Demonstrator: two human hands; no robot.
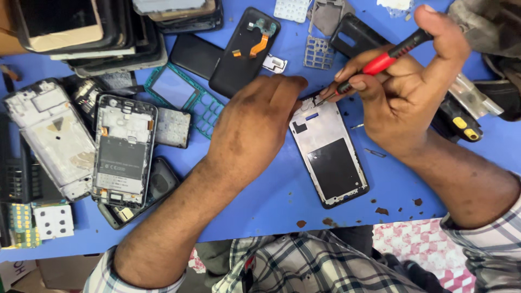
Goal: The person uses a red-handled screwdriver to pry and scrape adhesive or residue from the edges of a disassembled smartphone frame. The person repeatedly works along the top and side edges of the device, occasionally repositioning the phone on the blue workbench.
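Note:
An opened phone frame point(330, 156) lies face down on the blue table point(271, 201), its silver inner plate and a dark patch showing. My left hand point(255, 122) rests palm down on the frame's upper left edge, fingers together, pressing it to the table. My right hand point(407, 81) grips a red and black screwdriver point(380, 62). Its tip touches the top edge of the frame, close to my left fingertips.
Several stripped phones lie at the left, among them a silver chassis point(51, 138) and an open phone with battery bay point(124, 152). A black back cover with orange flex cable point(244, 51), a teal keypad frame point(187, 97) and stacked phones point(92, 32) sit behind. A yellow-buttoned tool point(461, 122) lies at right.

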